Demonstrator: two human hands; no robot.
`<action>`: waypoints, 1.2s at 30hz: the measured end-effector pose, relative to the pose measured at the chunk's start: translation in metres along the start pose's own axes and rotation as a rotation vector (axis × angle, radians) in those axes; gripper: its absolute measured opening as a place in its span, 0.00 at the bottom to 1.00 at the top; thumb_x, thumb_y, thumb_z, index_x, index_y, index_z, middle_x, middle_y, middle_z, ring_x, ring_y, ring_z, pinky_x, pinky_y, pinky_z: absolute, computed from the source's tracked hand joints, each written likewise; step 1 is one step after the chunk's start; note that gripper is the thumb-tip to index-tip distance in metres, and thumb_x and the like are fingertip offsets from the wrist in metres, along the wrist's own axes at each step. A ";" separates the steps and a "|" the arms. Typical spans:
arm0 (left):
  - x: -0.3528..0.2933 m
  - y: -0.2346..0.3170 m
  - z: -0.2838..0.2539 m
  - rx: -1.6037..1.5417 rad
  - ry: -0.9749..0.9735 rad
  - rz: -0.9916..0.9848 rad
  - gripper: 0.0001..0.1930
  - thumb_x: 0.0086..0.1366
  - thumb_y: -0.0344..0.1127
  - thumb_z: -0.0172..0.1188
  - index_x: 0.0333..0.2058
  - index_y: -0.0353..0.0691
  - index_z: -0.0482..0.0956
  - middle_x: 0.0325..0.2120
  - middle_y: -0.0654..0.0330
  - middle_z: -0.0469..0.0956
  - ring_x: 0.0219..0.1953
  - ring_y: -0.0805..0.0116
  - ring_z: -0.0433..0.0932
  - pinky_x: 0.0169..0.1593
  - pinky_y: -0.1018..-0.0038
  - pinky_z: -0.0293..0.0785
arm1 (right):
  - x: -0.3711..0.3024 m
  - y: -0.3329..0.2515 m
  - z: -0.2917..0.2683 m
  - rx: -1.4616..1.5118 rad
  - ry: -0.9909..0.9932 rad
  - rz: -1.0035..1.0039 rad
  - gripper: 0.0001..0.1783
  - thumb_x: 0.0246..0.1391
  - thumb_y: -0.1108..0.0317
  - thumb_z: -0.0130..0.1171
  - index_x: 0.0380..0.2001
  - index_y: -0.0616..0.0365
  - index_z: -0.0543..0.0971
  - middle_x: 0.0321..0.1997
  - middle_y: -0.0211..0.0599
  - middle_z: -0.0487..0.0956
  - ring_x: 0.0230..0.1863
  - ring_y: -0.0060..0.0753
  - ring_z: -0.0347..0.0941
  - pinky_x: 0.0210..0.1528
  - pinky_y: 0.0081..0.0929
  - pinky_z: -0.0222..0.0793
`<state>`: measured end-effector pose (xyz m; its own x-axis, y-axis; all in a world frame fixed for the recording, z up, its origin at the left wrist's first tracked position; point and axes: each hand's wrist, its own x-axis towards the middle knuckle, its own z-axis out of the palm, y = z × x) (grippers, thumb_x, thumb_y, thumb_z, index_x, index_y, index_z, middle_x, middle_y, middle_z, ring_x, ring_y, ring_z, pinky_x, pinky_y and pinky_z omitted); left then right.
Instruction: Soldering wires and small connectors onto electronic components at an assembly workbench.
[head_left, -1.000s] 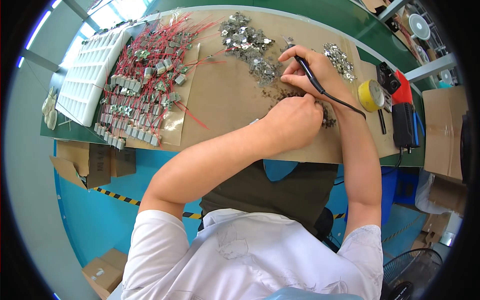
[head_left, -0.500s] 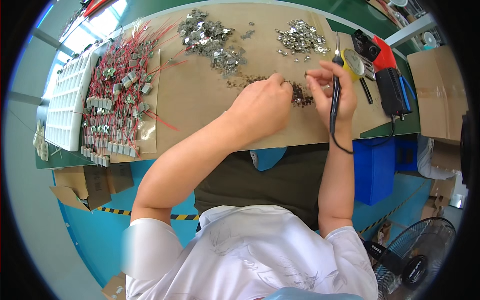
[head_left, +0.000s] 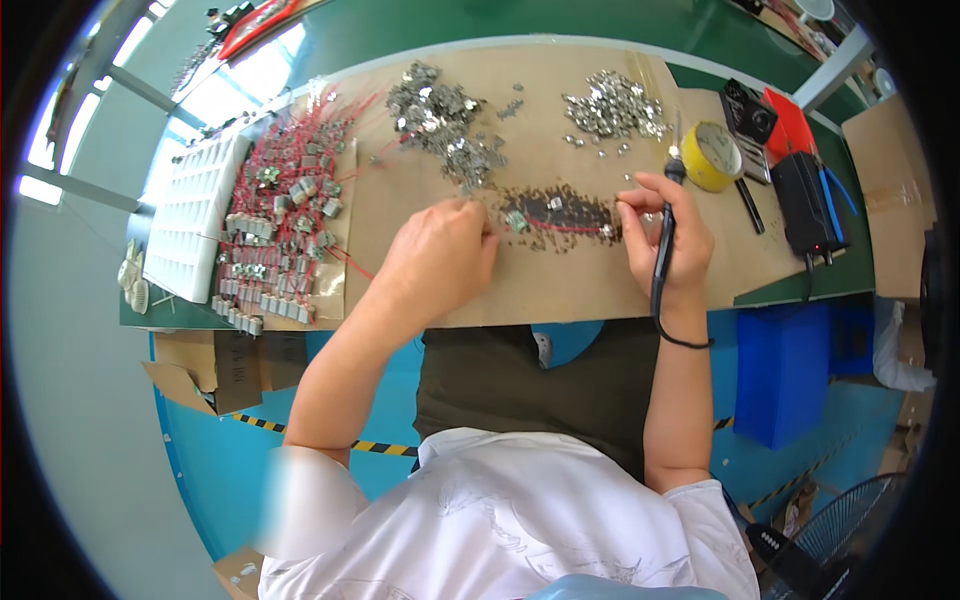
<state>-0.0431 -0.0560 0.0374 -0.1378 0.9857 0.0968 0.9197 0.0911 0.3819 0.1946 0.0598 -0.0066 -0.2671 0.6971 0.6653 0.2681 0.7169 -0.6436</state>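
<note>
small part (head_left: 517, 221) just beside left fingers (head_left: 487, 232) (touching?)

The left hand (head_left: 438, 262) is covering its own fingertips, so what they are pinching is hidden. The thin black soldering pen (head_left: 664, 235) is partly hiding inside the right hand (head_left: 668, 240). The small green part with a red wire (head_left: 520, 220) between the hands is looking too tiny to tell.

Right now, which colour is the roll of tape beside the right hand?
Yellow: the roll of tape lies near the right hand, clearest in the head view.
</note>
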 end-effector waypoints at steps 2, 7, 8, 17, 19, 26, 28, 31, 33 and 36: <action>0.004 -0.003 -0.001 -0.043 -0.050 0.040 0.12 0.63 0.37 0.69 0.32 0.31 0.83 0.28 0.46 0.82 0.36 0.45 0.84 0.43 0.56 0.79 | -0.003 0.004 0.000 0.039 0.070 0.066 0.22 0.52 0.81 0.70 0.51 0.57 0.81 0.35 0.34 0.88 0.29 0.17 0.81 0.26 0.15 0.70; 0.072 -0.003 -0.039 -0.145 0.214 0.090 0.11 0.63 0.36 0.68 0.30 0.31 0.85 0.25 0.46 0.83 0.29 0.50 0.84 0.37 0.59 0.79 | -0.007 0.013 0.006 0.125 0.143 0.005 0.22 0.51 0.81 0.71 0.51 0.58 0.80 0.36 0.32 0.88 0.25 0.16 0.78 0.24 0.16 0.70; 0.101 -0.006 -0.051 -0.095 0.266 0.085 0.11 0.63 0.37 0.68 0.31 0.32 0.85 0.25 0.46 0.84 0.28 0.51 0.85 0.36 0.60 0.79 | -0.007 0.012 0.008 0.108 0.121 -0.018 0.22 0.51 0.82 0.71 0.50 0.58 0.80 0.35 0.32 0.87 0.25 0.17 0.78 0.24 0.17 0.70; 0.204 -0.005 -0.061 0.346 0.307 0.154 0.11 0.59 0.38 0.65 0.25 0.35 0.87 0.26 0.46 0.86 0.34 0.47 0.87 0.41 0.55 0.84 | -0.014 0.008 0.001 -0.050 -0.093 -0.120 0.22 0.53 0.84 0.69 0.51 0.56 0.83 0.36 0.36 0.86 0.31 0.29 0.81 0.27 0.22 0.74; 0.133 0.019 -0.058 0.205 0.295 0.107 0.06 0.54 0.33 0.65 0.24 0.38 0.88 0.24 0.49 0.85 0.32 0.48 0.87 0.40 0.56 0.84 | -0.012 0.005 0.004 -0.014 -0.153 -0.069 0.22 0.53 0.85 0.68 0.51 0.56 0.82 0.36 0.38 0.85 0.33 0.33 0.82 0.32 0.25 0.77; -0.015 -0.064 -0.066 0.176 0.494 -0.402 0.10 0.64 0.36 0.65 0.34 0.33 0.87 0.35 0.45 0.85 0.41 0.46 0.85 0.47 0.56 0.81 | -0.001 -0.001 0.008 -0.054 -0.257 -0.155 0.20 0.54 0.86 0.63 0.50 0.60 0.82 0.38 0.43 0.83 0.39 0.40 0.84 0.42 0.32 0.80; -0.029 -0.105 -0.075 0.180 0.566 -0.515 0.15 0.64 0.42 0.69 0.35 0.32 0.87 0.34 0.45 0.85 0.40 0.46 0.85 0.47 0.56 0.81 | 0.000 -0.004 0.010 -0.044 -0.255 -0.128 0.21 0.54 0.86 0.64 0.51 0.59 0.82 0.38 0.43 0.83 0.39 0.39 0.84 0.42 0.32 0.80; -0.023 -0.136 -0.084 0.191 0.491 -0.631 0.21 0.61 0.48 0.73 0.34 0.30 0.87 0.32 0.44 0.85 0.41 0.47 0.85 0.49 0.57 0.80 | -0.002 -0.004 0.010 -0.046 -0.248 -0.103 0.21 0.54 0.86 0.64 0.51 0.59 0.82 0.39 0.42 0.83 0.39 0.38 0.84 0.43 0.31 0.80; -0.015 -0.143 -0.081 0.235 0.377 -0.623 0.23 0.60 0.51 0.73 0.35 0.31 0.87 0.34 0.44 0.85 0.42 0.47 0.85 0.51 0.57 0.79 | -0.002 -0.004 0.009 -0.050 -0.243 -0.106 0.22 0.54 0.86 0.65 0.52 0.59 0.82 0.39 0.42 0.83 0.39 0.37 0.84 0.43 0.31 0.80; -0.006 -0.138 -0.075 0.266 0.317 -0.604 0.25 0.60 0.53 0.73 0.37 0.32 0.87 0.38 0.42 0.84 0.45 0.45 0.84 0.53 0.55 0.79 | -0.005 -0.004 0.007 -0.043 -0.257 -0.075 0.22 0.54 0.86 0.65 0.52 0.59 0.82 0.39 0.42 0.82 0.38 0.37 0.83 0.43 0.30 0.80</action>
<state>-0.1967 -0.0850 0.0536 -0.7119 0.6680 0.2169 0.7023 0.6769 0.2203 0.1886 0.0531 -0.0101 -0.5123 0.6244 0.5896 0.2757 0.7698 -0.5757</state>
